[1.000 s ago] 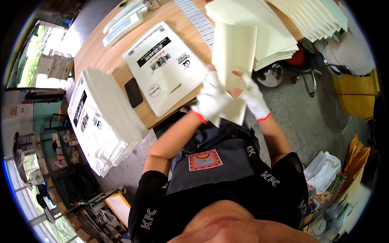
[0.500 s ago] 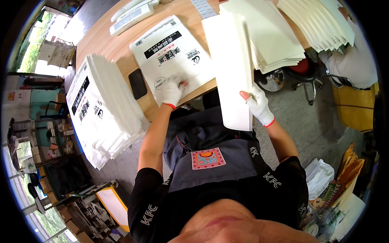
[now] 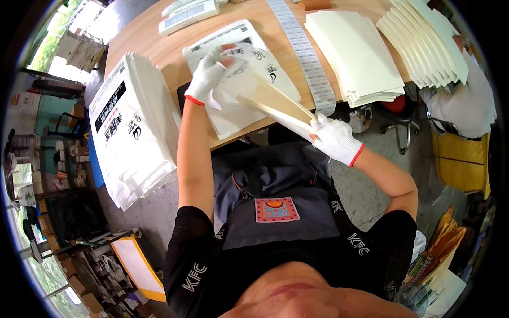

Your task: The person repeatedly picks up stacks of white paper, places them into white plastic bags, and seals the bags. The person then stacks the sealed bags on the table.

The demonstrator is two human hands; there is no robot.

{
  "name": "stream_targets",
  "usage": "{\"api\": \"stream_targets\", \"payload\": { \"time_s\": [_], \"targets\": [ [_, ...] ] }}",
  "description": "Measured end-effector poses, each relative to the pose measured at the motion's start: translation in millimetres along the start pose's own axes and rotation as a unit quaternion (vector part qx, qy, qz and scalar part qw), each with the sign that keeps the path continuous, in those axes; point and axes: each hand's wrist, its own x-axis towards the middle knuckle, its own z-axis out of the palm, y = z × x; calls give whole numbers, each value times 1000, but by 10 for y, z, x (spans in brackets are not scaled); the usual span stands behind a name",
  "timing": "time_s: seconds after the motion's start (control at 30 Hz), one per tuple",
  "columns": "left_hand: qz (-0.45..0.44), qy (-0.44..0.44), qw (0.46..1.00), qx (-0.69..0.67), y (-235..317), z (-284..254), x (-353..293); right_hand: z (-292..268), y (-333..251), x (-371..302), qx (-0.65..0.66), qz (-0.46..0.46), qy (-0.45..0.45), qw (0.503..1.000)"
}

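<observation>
Light wooden table (image 3: 140, 37): flanked at left by a tall stack of white printed plastic bags (image 3: 143, 116).
Flat white plastic bag (image 3: 233, 119): laid near the front edge.
Bent cream paper sheaf (image 3: 278, 106): held slantwise, far end over the bag.
White-gloved right hand (image 3: 334, 138): clasped around the sheaf's near end.
White-gloved left hand (image 3: 208, 77): held above the bag; whether film is pinched cannot be told.

Shifted the left fingers (image 3: 214, 56) from the lower edge of the white bag (image 3: 238, 121) to above its upper half; swung the curled cream paper (image 3: 283, 117) leftward over it.
</observation>
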Motion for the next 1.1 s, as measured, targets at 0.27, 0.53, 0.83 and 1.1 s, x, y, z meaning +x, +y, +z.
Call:
{"api": "stream_targets", "payload": {
  "time_s": [0.27, 0.53, 0.83, 1.1],
  "targets": [
    [175, -23, 978, 108, 238, 621, -693, -107, 172, 193, 449, -10, -44, 893],
    [302, 10, 946, 115, 503, 1173, -1066, 423, 27, 889, 383, 6, 26, 923],
    [180, 60, 980, 68, -324, 1177, -1051, -124, -814, 511, 69, -22, -31, 997],
    [274, 11, 917, 291, -875, 1201, -2254, 991, -293, 326, 149, 143, 183, 961]
  ]
}}
